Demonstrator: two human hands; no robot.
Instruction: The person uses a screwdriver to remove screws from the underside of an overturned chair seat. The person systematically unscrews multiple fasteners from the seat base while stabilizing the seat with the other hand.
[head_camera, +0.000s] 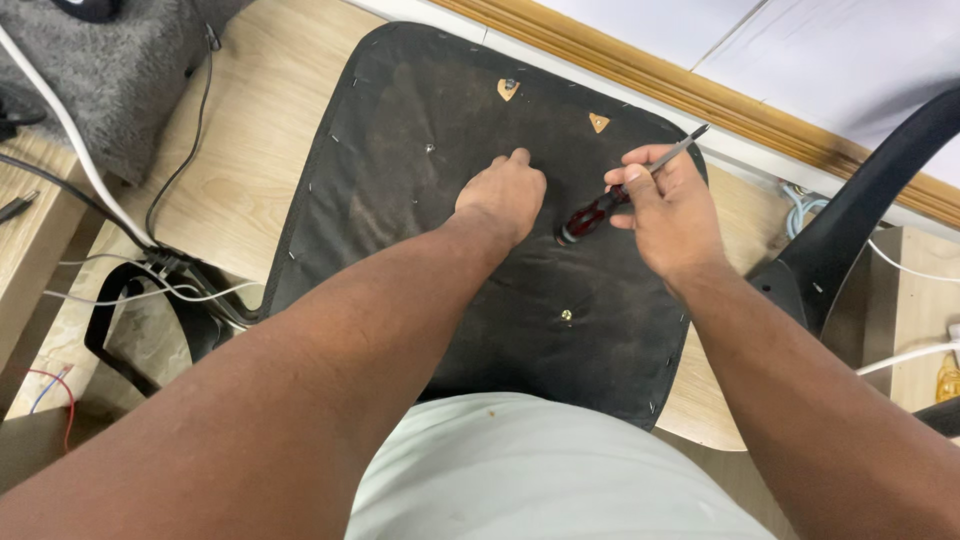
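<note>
- Lying upside down across my lap, a black fabric-covered seat panel (420, 200) fills the middle of the view; staples line its edge.
- Two tan triangular openings (509, 89) near its far edge expose fittings, and a bolt head (566, 315) shows lower down, near me.
- Left of the panel, a tangle of cables (160, 265) and a black strap (120, 335) lie on the wooden floor; a grey rug (120, 70) sits at the far left.
- On the right, a black curved chair part (850, 220) rises beside the panel, and a wooden skirting (700, 95) runs along the wall.
- My left hand (503, 198) rests knuckles up on the fabric, fingers curled under and pressing down; whether it grips anything I cannot tell.
- My right hand (668, 205) is closed around a screwdriver (625, 190) with a dark red and black handle, shaft tip pointing away towards the wall, handle end down beside my left hand.
</note>
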